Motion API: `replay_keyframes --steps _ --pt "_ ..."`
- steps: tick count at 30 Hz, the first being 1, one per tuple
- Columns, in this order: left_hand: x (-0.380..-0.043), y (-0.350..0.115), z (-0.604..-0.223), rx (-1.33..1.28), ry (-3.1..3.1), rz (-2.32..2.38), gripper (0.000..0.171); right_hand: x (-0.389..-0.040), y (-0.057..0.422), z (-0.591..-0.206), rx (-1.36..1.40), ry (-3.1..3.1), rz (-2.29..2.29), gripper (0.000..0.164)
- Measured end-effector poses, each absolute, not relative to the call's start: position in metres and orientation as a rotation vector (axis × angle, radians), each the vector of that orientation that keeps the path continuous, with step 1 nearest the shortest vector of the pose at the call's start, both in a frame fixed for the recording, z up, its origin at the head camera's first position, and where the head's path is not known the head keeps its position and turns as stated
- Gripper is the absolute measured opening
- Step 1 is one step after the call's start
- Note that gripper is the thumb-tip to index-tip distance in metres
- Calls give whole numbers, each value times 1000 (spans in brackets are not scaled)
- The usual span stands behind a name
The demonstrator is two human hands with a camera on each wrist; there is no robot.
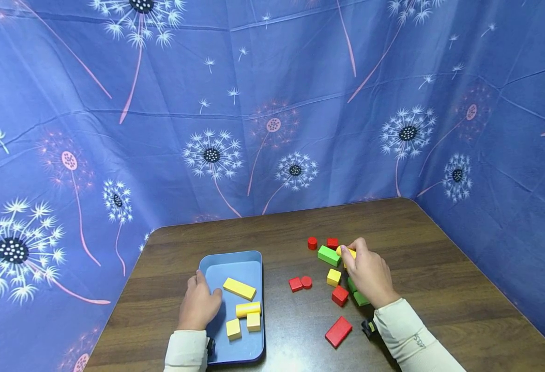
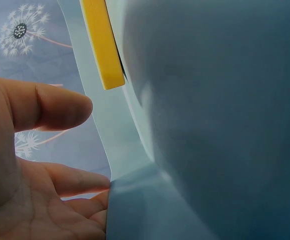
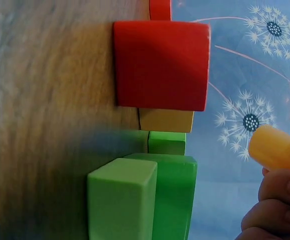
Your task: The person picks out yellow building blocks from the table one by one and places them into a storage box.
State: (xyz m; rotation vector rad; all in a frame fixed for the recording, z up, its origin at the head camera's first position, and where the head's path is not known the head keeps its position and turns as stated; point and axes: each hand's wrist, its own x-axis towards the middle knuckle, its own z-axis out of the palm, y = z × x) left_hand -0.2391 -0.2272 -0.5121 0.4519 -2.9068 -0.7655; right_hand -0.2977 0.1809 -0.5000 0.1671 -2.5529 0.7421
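My right hand (image 1: pixel 370 274) pinches a yellow cylinder block (image 1: pixel 350 252) between thumb and fingers, held above several blocks on the right part of the table. In the right wrist view this cylinder (image 3: pixel 274 147) is clear of the blocks below. Near that hand lie a green block (image 1: pixel 329 255), a yellow cube (image 1: pixel 333 277), a red cube (image 1: pixel 339 295) and more green blocks (image 1: pixel 361 298). My left hand (image 1: pixel 199 302) rests at the left rim of the blue tray (image 1: pixel 230 257). Its fingers (image 2: pixel 80 180) touch the tray's outer side, while the thumb stays apart from it.
Inside the tray lie a long yellow block (image 1: pixel 239 288), a yellow cylinder (image 1: pixel 247 309) and two yellow cubes (image 1: pixel 233 329). Red blocks (image 1: pixel 296 284) and a red rectangular block (image 1: pixel 338 331) lie on the brown table (image 1: pixel 291 232). A blue patterned cloth (image 1: pixel 347 155) hangs behind.
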Motion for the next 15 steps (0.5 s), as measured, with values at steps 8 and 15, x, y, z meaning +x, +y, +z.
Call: replay_keyframes --steps 8,15 --pt "-239 -227 -512 458 -2903 -768 80 -297 174 -501 187 -2523 734 38" --pt "-239 -228 -512 444 -2907 -759 80 -297 168 -502 232 -2447 742 37"
